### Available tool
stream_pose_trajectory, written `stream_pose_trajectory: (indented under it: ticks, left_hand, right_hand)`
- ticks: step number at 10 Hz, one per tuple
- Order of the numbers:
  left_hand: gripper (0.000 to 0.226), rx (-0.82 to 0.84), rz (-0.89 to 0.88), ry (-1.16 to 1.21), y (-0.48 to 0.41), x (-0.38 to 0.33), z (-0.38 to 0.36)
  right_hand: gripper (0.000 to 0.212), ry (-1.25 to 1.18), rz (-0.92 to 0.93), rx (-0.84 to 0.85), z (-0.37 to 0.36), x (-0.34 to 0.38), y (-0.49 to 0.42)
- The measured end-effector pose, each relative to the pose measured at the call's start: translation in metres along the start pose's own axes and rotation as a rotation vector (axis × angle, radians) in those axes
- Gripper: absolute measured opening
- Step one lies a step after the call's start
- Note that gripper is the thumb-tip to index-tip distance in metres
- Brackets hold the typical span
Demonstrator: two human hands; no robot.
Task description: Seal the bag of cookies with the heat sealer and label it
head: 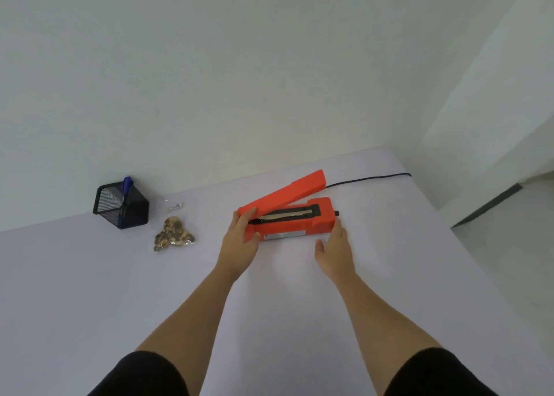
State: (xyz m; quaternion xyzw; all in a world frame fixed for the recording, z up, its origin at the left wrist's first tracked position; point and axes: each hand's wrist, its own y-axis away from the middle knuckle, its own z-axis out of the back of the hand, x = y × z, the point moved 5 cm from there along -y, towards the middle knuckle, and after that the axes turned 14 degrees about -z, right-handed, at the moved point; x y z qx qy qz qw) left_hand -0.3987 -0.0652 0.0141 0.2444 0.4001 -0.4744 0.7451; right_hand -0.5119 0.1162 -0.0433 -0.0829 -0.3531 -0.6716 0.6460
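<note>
An orange heat sealer [295,216] lies on the white table [269,305] with its lid arm raised at an angle, baring the sealing strip. My left hand [241,239] grips the sealer's left end, thumb on the front and fingers over the top. Against its right end rests my right hand [334,250], fingertips touching the body. A clear bag of brown cookies [174,234] lies flat to the left of the sealer, apart from both hands. Behind the bag sits a small white label [174,206].
A black mesh pen holder [121,205] with a blue pen [127,184] stands at the back left near the wall. The sealer's black cord [368,178] runs to the table's right edge. The table ends at the right, with floor beyond.
</note>
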Motion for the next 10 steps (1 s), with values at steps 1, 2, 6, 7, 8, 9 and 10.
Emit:
stream_pose_trajectory:
  ticks: [1,2,6,7,8,9,10]
  left_hand:
    - [0.064,0.03,-0.002,-0.075,-0.019,0.009,0.004]
    - [0.072,0.05,-0.014,-0.145,-0.051,0.018,0.007]
    - [0.077,0.055,-0.084,-0.276,-0.102,0.024,0.009]
    - [0.078,0.083,-0.069,-0.281,-0.099,0.023,0.01]
    - [0.079,0.124,0.02,-0.26,-0.088,0.022,0.014]
    - [0.076,0.137,0.072,-0.265,-0.071,0.023,0.023]
    - [0.071,0.204,0.068,-0.354,-0.04,0.024,0.036]
  right_hand:
    - [0.076,0.017,0.031,0.037,-0.002,0.016,-0.018]
    - [0.082,0.022,0.059,0.086,-0.007,0.037,-0.048]
    - [0.093,0.097,0.102,0.19,-0.005,0.073,-0.112]
    - [0.091,0.12,0.113,0.212,-0.005,0.073,-0.108]
    - [0.075,0.116,0.096,0.161,0.001,0.073,-0.097]
    - [0.065,0.101,0.102,0.103,0.001,0.072,-0.077]
    - [0.06,0.182,0.189,0.134,-0.007,0.077,-0.031]
